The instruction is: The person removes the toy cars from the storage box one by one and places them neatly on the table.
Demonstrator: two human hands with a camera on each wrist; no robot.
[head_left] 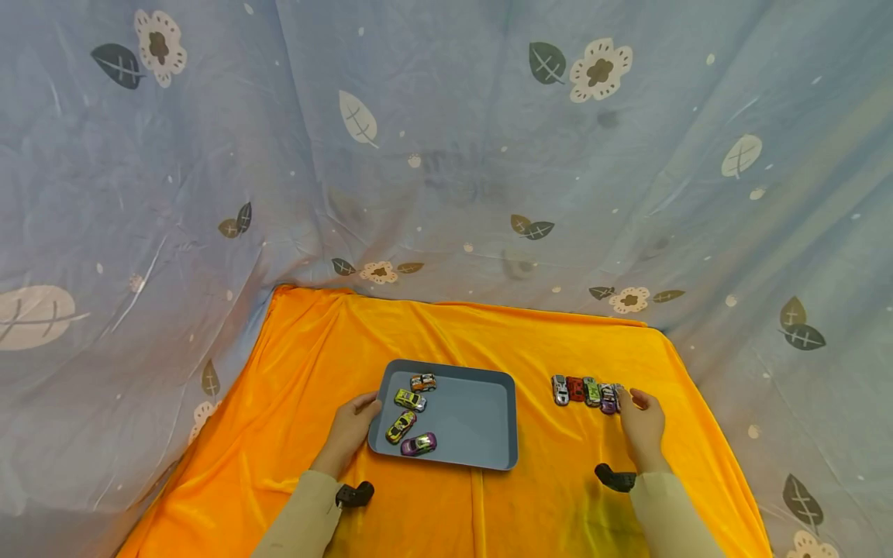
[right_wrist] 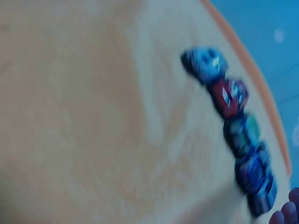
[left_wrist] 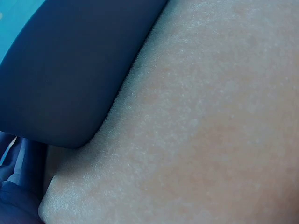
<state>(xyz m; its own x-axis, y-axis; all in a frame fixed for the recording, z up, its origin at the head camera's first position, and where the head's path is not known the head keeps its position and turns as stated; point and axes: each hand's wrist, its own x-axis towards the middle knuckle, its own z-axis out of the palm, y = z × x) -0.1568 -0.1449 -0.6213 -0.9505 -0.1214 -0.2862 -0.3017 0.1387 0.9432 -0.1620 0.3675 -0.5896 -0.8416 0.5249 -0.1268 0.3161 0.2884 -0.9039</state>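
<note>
A grey rectangular tray lies on the orange cloth, and its left part carries several toy cars. Those are an orange-and-white car, a lime car, a yellow-and-black car and a purple car. My left hand holds the tray's left rim. To the tray's right stands a close row: a silver car, a red car, a green car, a purple-and-white car and another partly hidden. My right hand is at the row's right end, fingers loosely bent.
The orange cloth covers the surface and has folds. Blue-grey patterned curtains hang behind it and along both sides. A black wrist device sits at the left sleeve, another black wrist device at the right sleeve.
</note>
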